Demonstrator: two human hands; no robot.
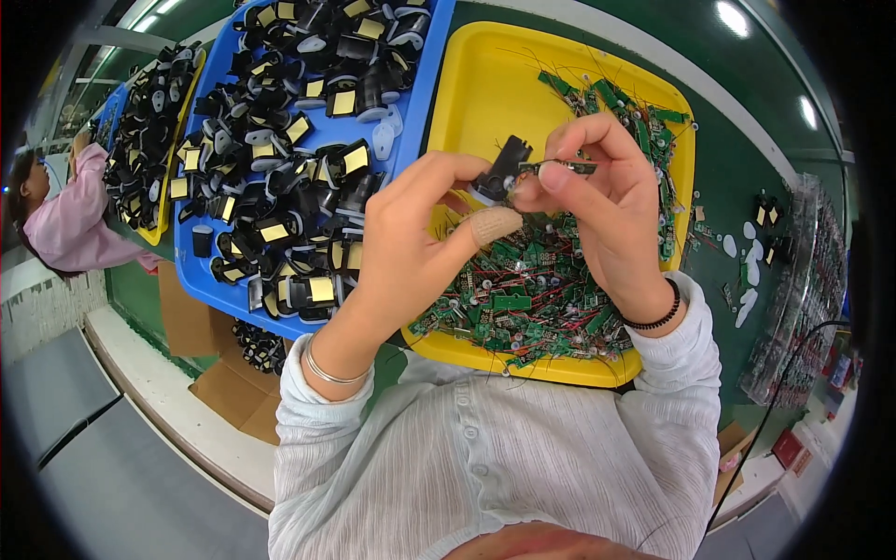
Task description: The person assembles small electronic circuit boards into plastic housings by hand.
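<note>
Above the yellow tray (476, 79), my left hand (401, 229) pinches a small black plastic housing (507, 166) between thumb and fingers. A beige bandage (495, 224) wraps the left thumb. Close beside it, my right hand (611, 210) grips a small green circuit board (581, 168) between thumb and forefinger, one end toward the housing. Whether board and housing touch is hidden by the fingertips. Below both hands lies a heap of green circuit boards (509, 303) with thin red and black wires.
Left of the yellow tray, a blue tray (425, 103) holds many black housings with pale yellow pads. A cardboard box (224, 387) stands below it. Clear plastic trays (793, 289) and loose white parts (749, 266) lie at right. Another person in pink (70, 219) works far left.
</note>
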